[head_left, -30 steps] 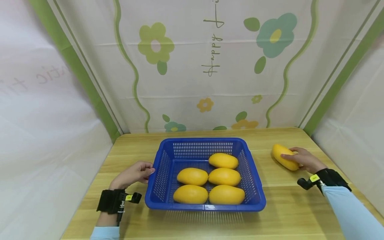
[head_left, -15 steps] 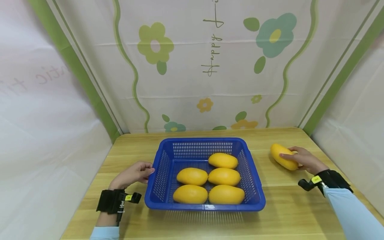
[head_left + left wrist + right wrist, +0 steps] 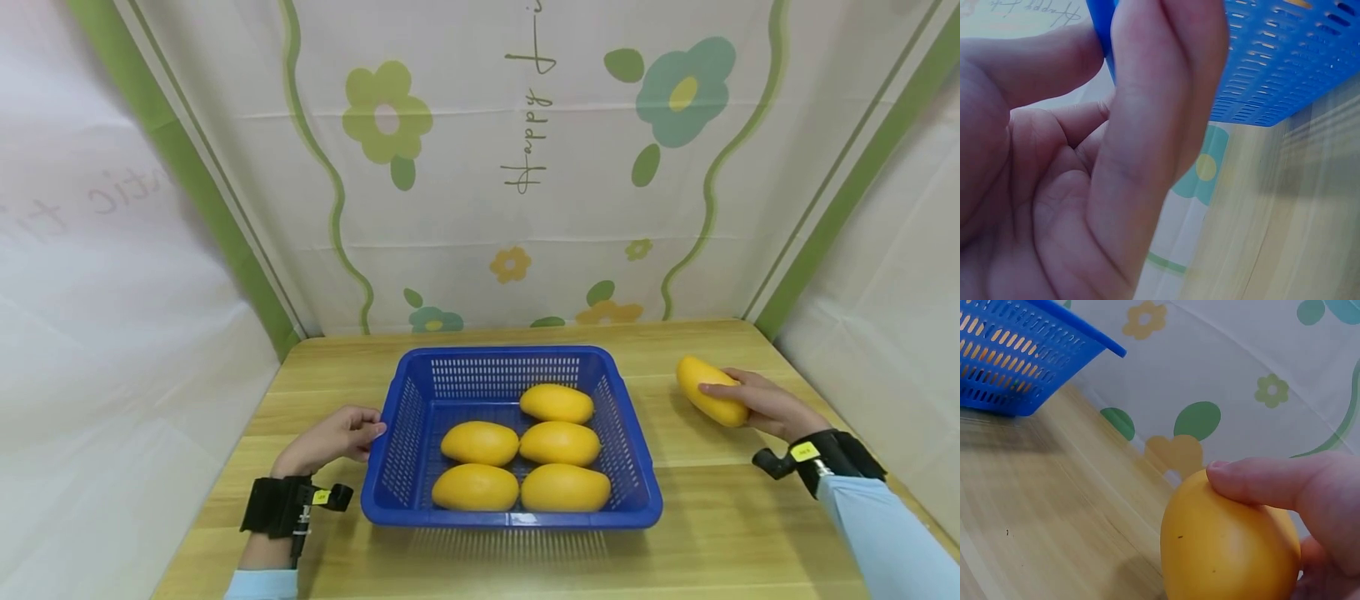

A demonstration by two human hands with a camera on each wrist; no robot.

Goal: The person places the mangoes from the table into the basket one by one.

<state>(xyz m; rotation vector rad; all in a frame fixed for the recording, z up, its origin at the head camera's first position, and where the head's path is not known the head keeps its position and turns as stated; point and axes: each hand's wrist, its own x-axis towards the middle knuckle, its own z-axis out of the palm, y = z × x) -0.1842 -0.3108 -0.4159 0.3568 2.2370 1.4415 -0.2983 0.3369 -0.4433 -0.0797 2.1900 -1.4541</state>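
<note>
A blue plastic basket (image 3: 396, 510) with slotted walls stands mid-table, and several yellow mangoes (image 3: 566, 487) lie inside it toward the near and right sides. My left hand (image 3: 333, 437) pinches the basket's left rim; in the left wrist view the thumb and bent fingers (image 3: 1147, 125) are on either side of the blue edge. Right of the basket, my right hand (image 3: 768, 402) grips another mango (image 3: 708, 392), thumb across its top. The right wrist view shows this mango (image 3: 1229, 550) close up, with small dark specks on its skin. Its far side and the other fingers are mostly hidden.
The wooden table (image 3: 337, 362) ends at a white flowered cloth (image 3: 450, 208) at the back, and white cloth walls (image 3: 900, 233) rise on both sides. Each wrist wears a black strap with a small camera (image 3: 776, 462).
The mango in my right hand has shifted slightly left and its far end sits a little higher, while the right wrist has turned slightly. My left hand stays at the basket rim.
</note>
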